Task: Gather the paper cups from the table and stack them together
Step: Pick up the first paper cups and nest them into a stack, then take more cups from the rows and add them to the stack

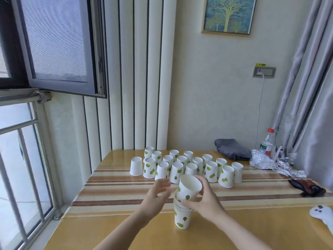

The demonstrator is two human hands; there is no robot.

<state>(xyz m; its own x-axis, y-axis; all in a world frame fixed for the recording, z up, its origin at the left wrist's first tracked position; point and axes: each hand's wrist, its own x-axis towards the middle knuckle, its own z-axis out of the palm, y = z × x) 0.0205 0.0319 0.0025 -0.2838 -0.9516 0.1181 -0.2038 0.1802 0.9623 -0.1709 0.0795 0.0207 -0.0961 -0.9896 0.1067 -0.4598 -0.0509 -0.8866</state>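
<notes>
A cup goes onto the stack at the near edge of the table.

The right hand (205, 199) grips a tilted paper cup (189, 188), thumb and fingers curled round it, its base touching the top of the upright stack (182, 216). The left hand (158, 193) hovers just beside, fingers loose, holding nothing. Many upturned cups (182, 166) stand in rows farther back on the striped table (117, 192).

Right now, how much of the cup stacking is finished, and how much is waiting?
Done: a short stack of upside-down white paper cups with green leaves stands near the table's front edge. In hand: the right hand grips one tilted leaf-printed cup over the stack, not yet seated; the left hand hovers open beside it. Left: the group of upside-down cups behind, most of the job.
</notes>
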